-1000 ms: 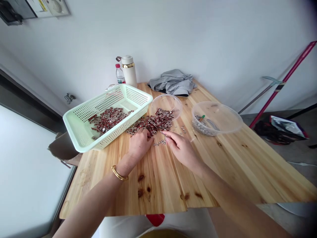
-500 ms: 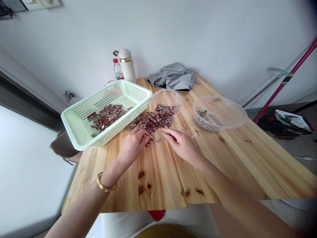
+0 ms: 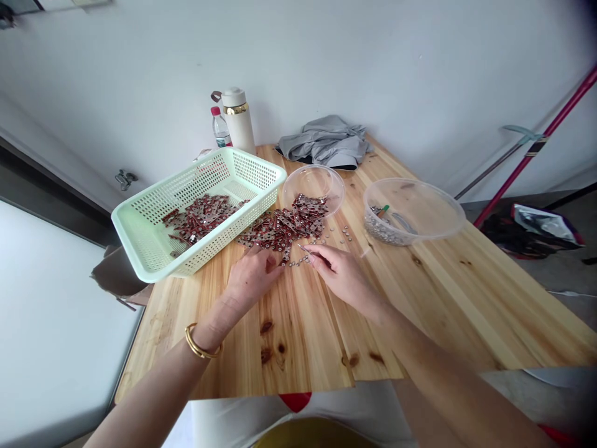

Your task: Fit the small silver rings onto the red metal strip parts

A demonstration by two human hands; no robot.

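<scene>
My left hand (image 3: pixel 254 272) rests low over the table, its fingers closed at the near end of a red-brown strip (image 3: pixel 286 254) dotted with small metal rounds. Its fingertips are partly hidden. In my right hand (image 3: pixel 344 272) a thin pointed metal tool (image 3: pixel 303 248) is pinched between thumb and forefinger, its tip towards the left hand. Between the hands lie several small round metal pieces (image 3: pixel 301 261). Just beyond them spreads a pile of similar red-brown strips (image 3: pixel 275 229), reaching into a tipped clear plastic tub (image 3: pixel 336 180).
A pale green basket (image 3: pixel 140 258) with more strips stands left. At right, a clear tub (image 3: pixel 433 218) holds many small metal pieces and a green-tipped item. A white flask (image 3: pixel 241 127), a bottle (image 3: pixel 221 129) and grey cloth (image 3: pixel 326 142) are at the back of the wooden table (image 3: pixel 308 342).
My left hand has moved slightly down and right, its fingertips now at the strip's near end. My right hand has tilted, and more of the metal tool shows. The view has shifted a little.
</scene>
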